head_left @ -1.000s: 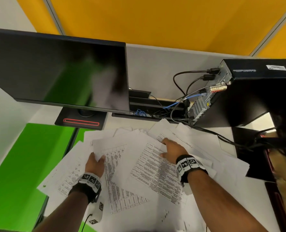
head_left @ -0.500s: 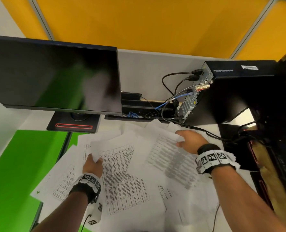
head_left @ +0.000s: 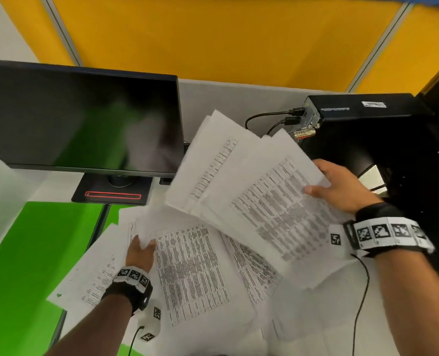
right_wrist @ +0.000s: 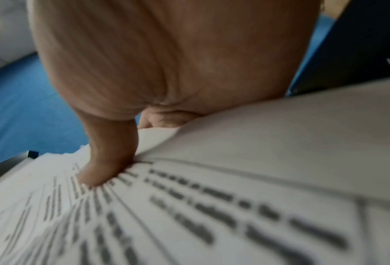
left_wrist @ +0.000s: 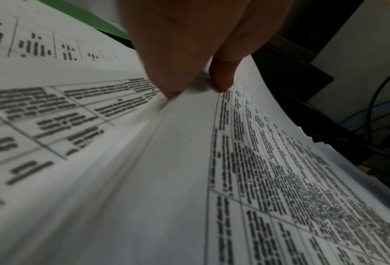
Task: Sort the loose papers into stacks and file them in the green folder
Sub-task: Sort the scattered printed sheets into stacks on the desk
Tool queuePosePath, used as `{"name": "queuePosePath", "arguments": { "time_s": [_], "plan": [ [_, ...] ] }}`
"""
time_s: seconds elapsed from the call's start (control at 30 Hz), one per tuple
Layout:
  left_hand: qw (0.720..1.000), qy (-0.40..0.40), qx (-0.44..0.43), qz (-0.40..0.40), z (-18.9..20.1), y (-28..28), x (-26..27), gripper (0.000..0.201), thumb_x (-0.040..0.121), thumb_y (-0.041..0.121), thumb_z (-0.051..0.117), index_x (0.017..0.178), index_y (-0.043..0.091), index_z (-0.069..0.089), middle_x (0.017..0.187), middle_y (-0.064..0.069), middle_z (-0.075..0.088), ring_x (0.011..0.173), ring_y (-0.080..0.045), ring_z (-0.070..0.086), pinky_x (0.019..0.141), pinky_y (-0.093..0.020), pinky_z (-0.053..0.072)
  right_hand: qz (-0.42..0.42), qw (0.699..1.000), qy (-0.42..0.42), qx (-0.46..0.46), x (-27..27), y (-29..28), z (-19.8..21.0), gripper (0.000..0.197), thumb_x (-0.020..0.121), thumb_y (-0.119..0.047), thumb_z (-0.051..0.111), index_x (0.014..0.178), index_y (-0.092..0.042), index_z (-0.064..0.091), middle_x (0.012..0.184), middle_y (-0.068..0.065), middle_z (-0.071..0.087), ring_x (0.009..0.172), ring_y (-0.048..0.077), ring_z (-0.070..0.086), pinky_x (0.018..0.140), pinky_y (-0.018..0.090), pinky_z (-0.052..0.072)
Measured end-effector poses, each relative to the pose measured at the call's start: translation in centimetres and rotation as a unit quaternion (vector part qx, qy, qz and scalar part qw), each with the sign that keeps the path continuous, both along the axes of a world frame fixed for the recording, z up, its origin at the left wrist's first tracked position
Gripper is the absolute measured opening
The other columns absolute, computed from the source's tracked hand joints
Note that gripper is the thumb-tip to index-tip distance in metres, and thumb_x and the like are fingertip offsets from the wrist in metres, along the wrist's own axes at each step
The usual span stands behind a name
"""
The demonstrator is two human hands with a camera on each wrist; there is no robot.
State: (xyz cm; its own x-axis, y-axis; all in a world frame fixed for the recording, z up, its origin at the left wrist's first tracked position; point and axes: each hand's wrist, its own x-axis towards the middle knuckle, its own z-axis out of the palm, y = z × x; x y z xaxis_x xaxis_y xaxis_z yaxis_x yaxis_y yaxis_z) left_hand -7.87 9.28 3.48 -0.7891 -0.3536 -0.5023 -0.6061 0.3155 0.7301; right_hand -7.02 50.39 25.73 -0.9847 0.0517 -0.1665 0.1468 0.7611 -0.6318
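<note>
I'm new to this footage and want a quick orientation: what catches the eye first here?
A fan of printed sheets lifted off the desk, gripped at its right edge by the right hand. Beneath it, loose papers cover the desk, the left hand pinching one edge. A dark monitor stands at back left, a bright green folder beside the pile.

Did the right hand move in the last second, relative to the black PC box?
Yes. The right hand has lifted off the desk pile toward the black PC box, raising a fan of sheets in its grip; it now sits beside the box's side.
</note>
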Motion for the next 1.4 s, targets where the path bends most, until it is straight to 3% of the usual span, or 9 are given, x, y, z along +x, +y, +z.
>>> {"name": "queuePosePath", "arguments": {
  "time_s": [0.17,0.3,0.43,0.6,0.83,0.97,1.1,1.27,1.4],
  "plan": [
    [0.999,0.017,0.035,0.020,-0.3,0.4,0.1,0.052,0.090,0.024,0.058,0.137,0.005,0.043,0.142,-0.016,0.046,0.130,-0.034,0.042,0.111,-0.046,0.030,0.019,0.996,-0.046,-0.069,-0.7,-3.1,-7.8,0.048,0.082,-0.015,0.073,0.125,-0.024,0.052,0.115,-0.010,0.058,0.109,0.009,0.053,0.095,0.030,0.043],
    [0.992,0.038,0.100,0.072,-0.3,0.8,0.1,0.045,0.096,0.026,0.048,0.137,0.008,0.043,0.141,-0.010,0.045,0.133,-0.029,0.038,0.113,-0.043,0.027,-0.022,0.984,-0.127,-0.126,0.4,-6.6,-13.5,0.046,0.086,-0.013,0.067,0.126,-0.028,0.050,0.117,-0.008,0.060,0.113,0.014,0.055,0.092,0.031,0.045],
    [0.992,0.042,0.108,0.048,0.1,1.5,0.5,0.051,0.095,0.043,0.045,0.134,0.010,0.044,0.129,-0.006,0.050,0.128,-0.025,0.042,0.106,-0.039,0.031,-0.044,0.987,-0.151,-0.031,1.5,-9.3,-16.9,0.046,0.092,-0.023,0.060,0.134,-0.030,0.043,0.133,0.003,0.056,0.118,0.025,0.055,0.096,0.035,0.046],
    [0.999,0.039,0.031,-0.004,-0.8,1.6,0.7,0.057,0.091,0.007,0.056,0.142,0.003,0.032,0.144,-0.014,0.043,0.135,-0.031,0.038,0.111,-0.036,0.027,-0.020,0.987,-0.088,0.130,2.1,-11.5,-18.5,0.044,0.097,-0.024,0.050,0.139,-0.021,0.041,0.137,0.003,0.050,0.122,0.021,0.050,0.099,0.035,0.044],
    [0.998,0.029,0.053,0.019,-3.0,0.7,-0.1,0.052,0.085,0.004,0.059,0.135,0.008,0.043,0.132,-0.013,0.055,0.124,-0.032,0.051,0.109,-0.046,0.036,-0.021,0.972,0.019,0.232,0.3,-12.0,-19.8,0.033,0.093,-0.027,0.054,0.124,-0.017,0.060,0.126,-0.002,0.058,0.115,0.020,0.050,0.094,0.035,0.041],
    [0.997,0.012,0.063,0.043,-2.6,1.1,-0.2,0.054,0.087,0.004,0.055,0.139,0.007,0.040,0.133,-0.011,0.054,0.124,-0.030,0.050,0.109,-0.041,0.036,-0.065,0.982,-0.084,0.154,0.0,-12.9,-20.8,0.055,0.090,-0.038,0.058,0.139,-0.018,0.042,0.136,0.006,0.051,0.125,0.025,0.047,0.101,0.040,0.041],
    [0.997,-0.004,0.064,0.034,-3.2,0.8,-0.4,0.057,0.087,0.009,0.054,0.141,0.010,0.036,0.139,-0.010,0.050,0.128,-0.029,0.047,0.110,-0.044,0.035,-0.024,0.976,-0.114,0.182,-0.2,-13.5,-21.9,0.075,0.084,-0.048,0.062,0.144,-0.016,0.030,0.142,0.005,0.038,0.132,0.024,0.034,0.107,0.042,0.035],
    [0.998,-0.003,0.055,0.008,-2.6,0.8,-0.5,0.052,0.090,0.010,0.049,0.140,0.013,0.037,0.137,-0.007,0.051,0.125,-0.028,0.048,0.109,-0.042,0.035,-0.015,0.973,-0.097,0.208,-0.4,-14.2,-21.8,0.070,0.084,-0.045,0.063,0.139,-0.012,0.034,0.136,0.005,0.041,0.128,0.022,0.038,0.106,0.038,0.036],
    [0.998,0.008,0.067,0.014,-2.2,0.7,-0.2,0.050,0.092,0.008,0.046,0.141,0.015,0.037,0.132,-0.002,0.051,0.124,-0.025,0.047,0.107,-0.038,0.035,-0.048,0.986,-0.154,0.041,-0.2,-14.5,-22.0,0.061,0.087,-0.024,0.066,0.136,-0.015,0.032,0.128,0.006,0.055,0.115,0.024,0.055,0.097,0.036,0.046]
  ]
}}
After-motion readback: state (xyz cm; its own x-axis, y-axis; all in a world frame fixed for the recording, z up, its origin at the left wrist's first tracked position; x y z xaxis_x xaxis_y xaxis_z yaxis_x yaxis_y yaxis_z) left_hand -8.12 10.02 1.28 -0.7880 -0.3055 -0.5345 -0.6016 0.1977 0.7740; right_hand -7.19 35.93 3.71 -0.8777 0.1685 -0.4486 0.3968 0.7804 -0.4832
